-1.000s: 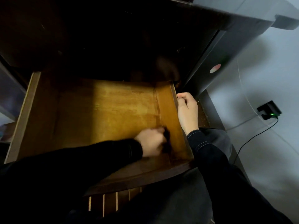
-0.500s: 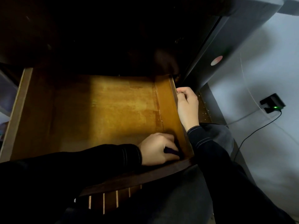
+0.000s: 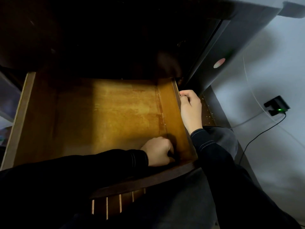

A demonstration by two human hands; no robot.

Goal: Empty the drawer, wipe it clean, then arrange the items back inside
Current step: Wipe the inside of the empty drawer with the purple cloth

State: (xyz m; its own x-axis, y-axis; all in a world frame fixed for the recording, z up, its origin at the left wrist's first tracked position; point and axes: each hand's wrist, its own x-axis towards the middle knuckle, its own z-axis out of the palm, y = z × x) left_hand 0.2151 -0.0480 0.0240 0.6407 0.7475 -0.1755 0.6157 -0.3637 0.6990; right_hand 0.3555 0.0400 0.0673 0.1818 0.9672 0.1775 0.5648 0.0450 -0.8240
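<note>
The wooden drawer stands pulled out below me, its yellow-brown bottom bare. My left hand is down in the near right corner, fingers curled round a small dark cloth that presses against the floor and right wall. Most of the cloth is hidden by the fingers. My right hand rests on the top edge of the drawer's right wall, fingers curled over the rim.
The dark desk body overhangs the drawer's back. A grey side panel with a round sticker rises at right. On the white wall, a black adapter with a green light trails a cable. My lap lies under the drawer front.
My left hand slid the cloth from mid right wall back into the near right corner. My right hand stays on the rim.
</note>
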